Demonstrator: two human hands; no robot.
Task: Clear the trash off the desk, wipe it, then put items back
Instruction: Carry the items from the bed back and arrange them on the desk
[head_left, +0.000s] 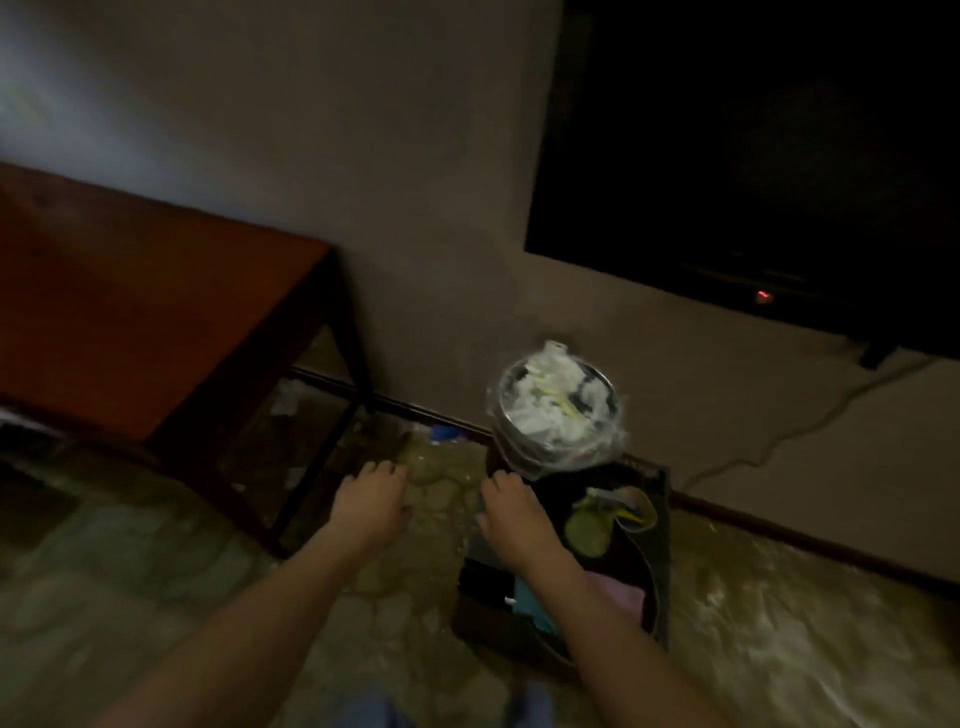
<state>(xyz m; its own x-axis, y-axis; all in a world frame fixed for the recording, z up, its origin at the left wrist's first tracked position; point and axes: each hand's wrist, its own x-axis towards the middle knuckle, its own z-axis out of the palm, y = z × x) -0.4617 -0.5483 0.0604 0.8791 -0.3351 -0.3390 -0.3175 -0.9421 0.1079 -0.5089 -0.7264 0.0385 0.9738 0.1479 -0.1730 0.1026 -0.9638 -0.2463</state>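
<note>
1. The left hand (370, 501) reaches forward over the floor (156, 561), low and just left of centre. Its fingers bend downward at the tips with nothing between them; the picture is dim and blurred, so finer detail is lost.
2. The right hand (511, 514) reaches out at about 5 o'clock from centre, its back to the camera. Its fingers curl at the near left edge of a dark box (660, 582) on the floor. Whether they grip that edge or only touch it I cannot tell.
3. The desk (140, 317), with a reddish-brown top and dark legs, stands at 9 o'clock against the wall (363, 156).
4. A round metal bin (553, 415), lined with clear plastic and heaped with white crumpled paper, stands at 3 o'clock from the desk, close to the wall and touching the far end of the dark box.
5. Inside the box lie a greenish round item (587, 530), something pink (618, 592) and something teal (535, 608); none can be identified.
6. A large dark screen (753, 156) fills the 1 o'clock corner, with a small red light (763, 297) near its lower edge.
7. A cable (769, 441) trails down the wall at 3 o'clock.
</note>
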